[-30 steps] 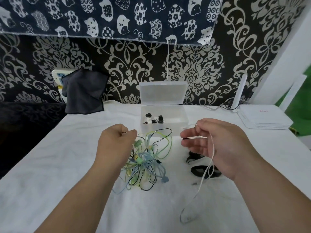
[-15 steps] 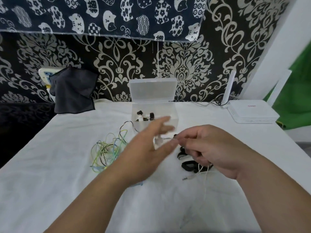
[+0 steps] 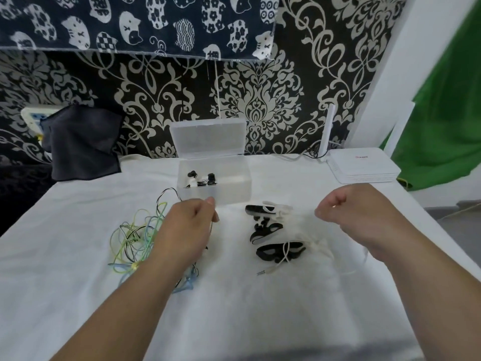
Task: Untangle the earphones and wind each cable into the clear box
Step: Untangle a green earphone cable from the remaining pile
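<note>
White-clothed worktop (image 3: 78,295), clear box (image 3: 234,194) at 12 o'clock, coloured tangle (image 3: 135,241) at 9: white cable (image 3: 285,250) pinched by left hand (image 3: 190,225), gripped by curled right hand (image 3: 346,212); untangling judged underway, winding required next.

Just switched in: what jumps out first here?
A green, blue and black cable tangle lies left of centre on the white cloth. Beyond it the clear box stands open, and the left grip and right grip seem to pinch a thin white cable.

Tangled green, blue, black earphones (image 3: 130,238) front-left of open clear box (image 3: 234,194).
</note>
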